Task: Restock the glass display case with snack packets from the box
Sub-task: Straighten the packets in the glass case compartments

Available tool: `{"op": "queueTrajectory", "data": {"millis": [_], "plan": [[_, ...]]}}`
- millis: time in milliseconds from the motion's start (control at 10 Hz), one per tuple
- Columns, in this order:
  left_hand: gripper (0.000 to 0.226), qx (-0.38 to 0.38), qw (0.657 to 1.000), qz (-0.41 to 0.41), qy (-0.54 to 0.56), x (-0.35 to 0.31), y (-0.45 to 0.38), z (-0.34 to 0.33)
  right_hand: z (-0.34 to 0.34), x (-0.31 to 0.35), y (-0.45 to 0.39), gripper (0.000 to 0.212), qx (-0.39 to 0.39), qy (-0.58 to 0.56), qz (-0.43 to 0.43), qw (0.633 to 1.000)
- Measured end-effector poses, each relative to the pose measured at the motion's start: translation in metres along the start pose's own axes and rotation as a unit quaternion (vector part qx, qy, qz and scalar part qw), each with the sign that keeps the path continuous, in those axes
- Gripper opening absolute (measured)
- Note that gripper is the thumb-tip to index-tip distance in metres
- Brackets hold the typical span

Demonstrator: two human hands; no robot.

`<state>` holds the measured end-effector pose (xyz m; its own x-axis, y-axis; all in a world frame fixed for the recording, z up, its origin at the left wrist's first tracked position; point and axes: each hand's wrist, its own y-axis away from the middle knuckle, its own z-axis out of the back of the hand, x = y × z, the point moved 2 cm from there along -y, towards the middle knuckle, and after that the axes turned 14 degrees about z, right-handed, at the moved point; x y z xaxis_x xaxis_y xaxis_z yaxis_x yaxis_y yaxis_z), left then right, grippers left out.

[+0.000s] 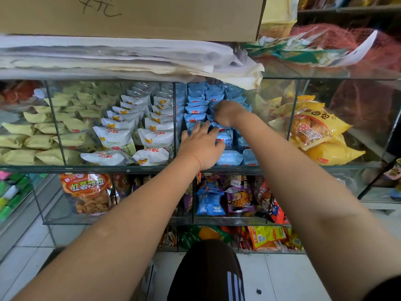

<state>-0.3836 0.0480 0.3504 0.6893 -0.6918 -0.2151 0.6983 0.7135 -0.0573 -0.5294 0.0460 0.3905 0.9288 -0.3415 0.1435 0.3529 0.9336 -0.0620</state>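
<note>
The blue snack packets (196, 109) stood in rows in the third compartment of the glass display case (128, 170), between the white packets (121, 135) and the yellow bags (319, 135). The left hand (200, 146) lay flat with fingers spread over the front rows, pressing them down near the shelf's front edge. The right hand (227, 112) reached further back with fingers curled among the packets; whether it pinched one could not be told. The step looked like settling packets into place. Next would likely be fetching more from the box, which was not in view.
</note>
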Motion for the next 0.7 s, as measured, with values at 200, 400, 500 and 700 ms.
{"op": "queueTrajectory", "data": {"millis": [200,400,500,700], "plan": [[0.056,0.001,1.000,0.000,0.003,0.000,0.000,-0.002,0.003,-0.005,-0.011,0.026,0.008,0.038,-0.003,0.999],[0.056,0.004,1.000,0.000,0.008,-0.001,0.001,-0.002,0.005,-0.016,-0.034,0.042,-0.053,0.058,-0.033,0.996],[0.056,0.003,1.000,0.001,0.009,0.000,0.001,-0.001,-0.005,-0.020,-0.041,0.041,-0.018,0.063,-0.033,0.997],[0.056,0.003,1.000,-0.003,0.008,-0.001,0.002,0.000,-0.012,-0.028,-0.059,0.041,-0.004,0.098,-0.019,0.995]]}}
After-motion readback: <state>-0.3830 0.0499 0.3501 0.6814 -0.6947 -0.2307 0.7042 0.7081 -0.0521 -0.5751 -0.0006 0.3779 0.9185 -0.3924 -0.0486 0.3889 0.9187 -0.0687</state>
